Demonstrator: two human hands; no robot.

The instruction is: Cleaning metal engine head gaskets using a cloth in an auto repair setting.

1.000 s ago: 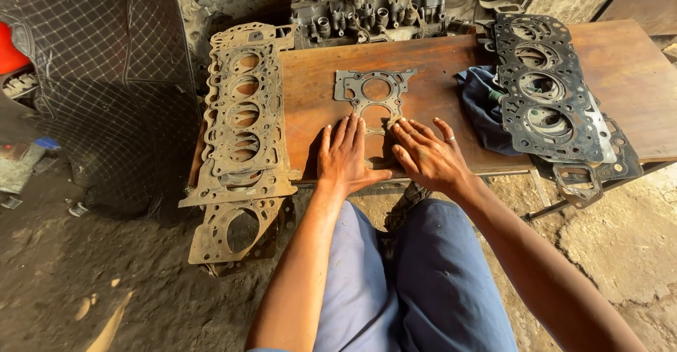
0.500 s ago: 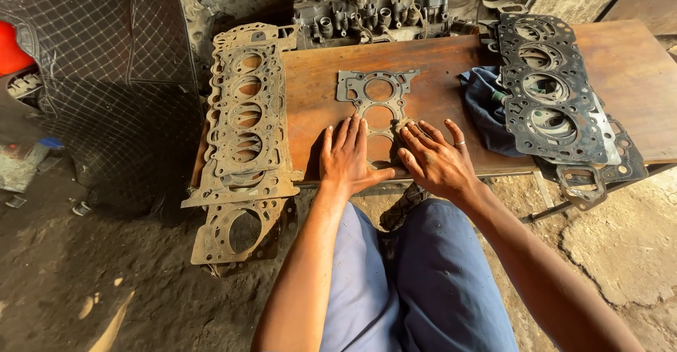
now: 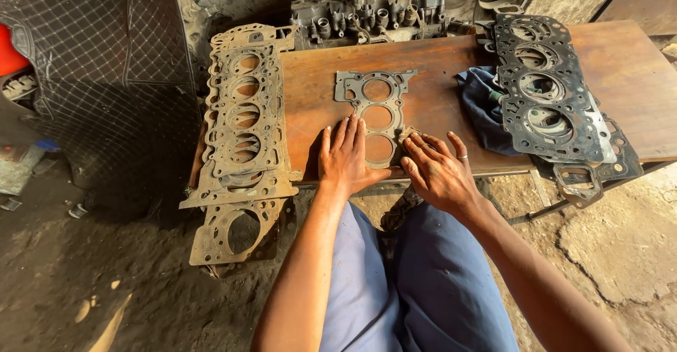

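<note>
Surface: brown wooden table (image 3: 451,63), near edge.
Gasket: small grey three-hole metal gasket (image 3: 376,112).
Hands: left hand (image 3: 345,156), right hand (image 3: 438,172), both spread flat, pressing its near end.

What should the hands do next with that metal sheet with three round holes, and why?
Probably slide the small three-hole gasket a bit further onto the wooden table. Both the left hand and the right hand lie flat at its near end, which sits right at the table's front edge.
</note>
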